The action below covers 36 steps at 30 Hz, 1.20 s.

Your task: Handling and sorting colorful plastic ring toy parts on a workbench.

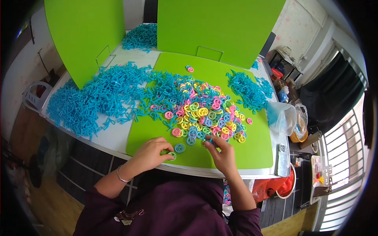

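Note:
My left hand (151, 152) is over the near edge of the green mat, its fingertips closed on a small pale-green plastic wheel (172, 156). My right hand (221, 152) pinches a small blue plastic piece (209, 140) between thumb and fingers; its exact shape is partly hidden. Between the hands a blue wheel (180, 148) lies flat on the mat. Just beyond them spreads a heap of pink, yellow, green and blue wheels (202, 112). Blue forked plastic pieces (163, 88) mix into the left side of this heap.
A large pile of blue pieces (106, 94) covers the table's left side, and a smaller pile (248, 90) sits at right. Upright green boards (212, 27) stand at the back. A phone (282, 161) lies at the right edge, near a clear plastic bag (281, 118).

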Available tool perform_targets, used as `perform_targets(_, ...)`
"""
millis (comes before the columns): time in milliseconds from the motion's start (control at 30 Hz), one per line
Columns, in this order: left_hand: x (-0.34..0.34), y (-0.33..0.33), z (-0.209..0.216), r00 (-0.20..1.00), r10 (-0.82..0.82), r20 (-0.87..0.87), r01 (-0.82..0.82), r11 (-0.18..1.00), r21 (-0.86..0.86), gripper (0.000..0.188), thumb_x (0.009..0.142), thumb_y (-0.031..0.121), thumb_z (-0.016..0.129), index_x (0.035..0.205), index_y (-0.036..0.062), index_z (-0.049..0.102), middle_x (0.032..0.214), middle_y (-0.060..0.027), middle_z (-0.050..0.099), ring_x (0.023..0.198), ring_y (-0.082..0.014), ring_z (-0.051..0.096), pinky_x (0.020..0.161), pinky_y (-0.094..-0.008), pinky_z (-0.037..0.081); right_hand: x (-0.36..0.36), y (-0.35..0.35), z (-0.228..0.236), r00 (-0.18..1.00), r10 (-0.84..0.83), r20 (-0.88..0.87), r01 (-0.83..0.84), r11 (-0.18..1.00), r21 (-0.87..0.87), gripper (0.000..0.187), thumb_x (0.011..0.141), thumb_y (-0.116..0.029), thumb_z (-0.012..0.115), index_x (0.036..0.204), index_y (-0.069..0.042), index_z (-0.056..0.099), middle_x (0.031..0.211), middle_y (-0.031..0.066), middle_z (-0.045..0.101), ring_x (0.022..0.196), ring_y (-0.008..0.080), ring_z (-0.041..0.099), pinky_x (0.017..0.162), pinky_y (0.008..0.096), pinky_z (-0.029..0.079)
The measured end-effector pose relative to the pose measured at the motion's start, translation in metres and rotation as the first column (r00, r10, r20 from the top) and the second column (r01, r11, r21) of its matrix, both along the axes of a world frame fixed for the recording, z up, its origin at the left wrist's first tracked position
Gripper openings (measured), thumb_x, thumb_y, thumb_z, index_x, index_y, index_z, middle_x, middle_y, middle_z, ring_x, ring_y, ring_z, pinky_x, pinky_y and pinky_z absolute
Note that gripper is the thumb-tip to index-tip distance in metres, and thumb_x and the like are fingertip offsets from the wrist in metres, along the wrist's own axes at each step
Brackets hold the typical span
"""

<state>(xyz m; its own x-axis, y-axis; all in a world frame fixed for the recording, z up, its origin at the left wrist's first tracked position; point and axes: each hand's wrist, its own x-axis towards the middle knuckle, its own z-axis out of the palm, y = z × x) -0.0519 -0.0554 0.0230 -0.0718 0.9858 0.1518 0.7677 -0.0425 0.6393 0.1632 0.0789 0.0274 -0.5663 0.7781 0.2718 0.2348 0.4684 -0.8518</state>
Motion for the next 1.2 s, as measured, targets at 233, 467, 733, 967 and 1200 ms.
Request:
perform_targets(233, 0.022, 0.029, -0.016, 0.787, 0.090, 0.610, -0.205, 0.971, 0.121, 0.014, 0.081, 0.006, 0.069, 0.093, -0.0004, 0.067, 0.089, -0.0060, 0.068, 0.075, -0.0101, 0.062, 0.068, -0.0230, 0.050, -0.011, -0.030, -0.027, 0.979, 0.005, -0.201, -0.070, 0.947, -0.314, 0.024, 0.086, -0.008, 0.066, 0.107, 0.003, 0.064, 0.090, 0.0020, 0.065, 0.078, 0.0069, 0.059, 0.071, 0.0201, 0.046)
perform_targets(467, 0.049, 0.046, -0.027, 0.327, 0.018, 0.945, -0.188, 0.981, 0.046, 0.019, 0.087, 0.001, 0.061, 0.105, -0.0009, 0.067, 0.089, -0.0062, 0.068, 0.077, -0.0091, 0.063, 0.071, -0.0214, 0.052, -0.017, -0.030, -0.036, 0.941, -0.091, -0.325, -0.026, 0.940, -0.341, 0.023, 0.086, -0.007, 0.066, 0.106, 0.003, 0.064, 0.084, 0.0021, 0.065, 0.076, 0.0077, 0.060, 0.069, 0.0206, 0.048)
perform_targets(733, 0.046, 0.043, -0.033, 0.404, -0.009, 0.915, -0.219, 0.970, 0.107, 0.018, 0.087, 0.000, 0.060, 0.103, -0.0014, 0.067, 0.085, -0.0060, 0.068, 0.075, -0.0089, 0.062, 0.071, -0.0214, 0.052, -0.020, -0.034, -0.025, 0.992, -0.045, -0.116, 0.068, 0.978, 0.198, 0.033, 0.076, 0.000, 0.070, 0.109, -0.005, 0.067, 0.069, 0.0076, 0.055, 0.057, 0.0140, 0.051, 0.052, 0.0285, 0.040)
perform_targets(967, 0.046, 0.045, -0.032, 0.411, -0.009, 0.912, -0.218, 0.970, 0.108, 0.015, 0.086, 0.004, 0.063, 0.099, -0.0024, 0.068, 0.082, -0.0051, 0.067, 0.074, -0.0085, 0.062, 0.069, -0.0204, 0.051, -0.023, -0.033, -0.031, 0.985, -0.158, -0.074, 0.171, 0.793, 0.584, 0.030, 0.077, 0.001, 0.069, 0.106, -0.004, 0.067, 0.067, 0.0079, 0.055, 0.057, 0.0158, 0.052, 0.053, 0.0278, 0.041)
perform_targets(1200, 0.048, 0.046, -0.024, 0.119, 0.017, 0.993, -0.180, 0.984, 0.005, 0.016, 0.088, 0.007, 0.062, 0.100, -0.0030, 0.066, 0.086, -0.0043, 0.066, 0.074, -0.0085, 0.062, 0.071, -0.0212, 0.054, -0.019, -0.030, -0.032, 0.983, -0.042, -0.180, 0.024, 0.995, -0.098, 0.031, 0.080, -0.002, 0.068, 0.110, -0.002, 0.065, 0.074, 0.0060, 0.062, 0.067, 0.0090, 0.060, 0.061, 0.0218, 0.046)
